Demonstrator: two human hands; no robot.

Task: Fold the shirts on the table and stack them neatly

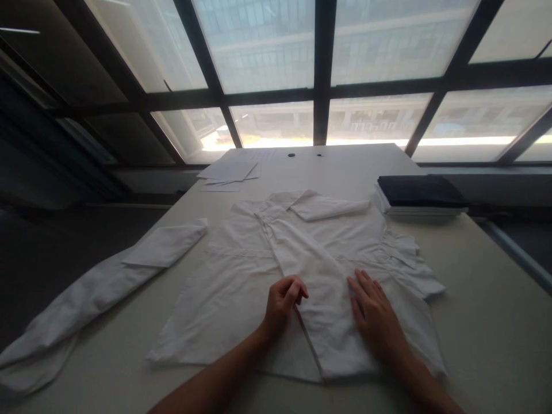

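A white shirt (233,305) lies spread on the table in front of me, its collar toward the window. One front panel overlaps the other along a slanting edge. My left hand (282,302) is closed at that edge, thumb and fingers pinched together on the cloth; the fingertips are partly hidden. My right hand (375,316) rests flat on the panel to the right, fingers stretched out. One sleeve is folded across near the collar, and bunched cloth lies at the shirt's right side.
The white table (487,287) reaches to the window. Another white cloth piece (99,293), folded over at one end, hangs past the left edge. Paper sheets (230,169) lie at the back left. A stack of folded dark and white cloth (420,192) sits at the right edge.
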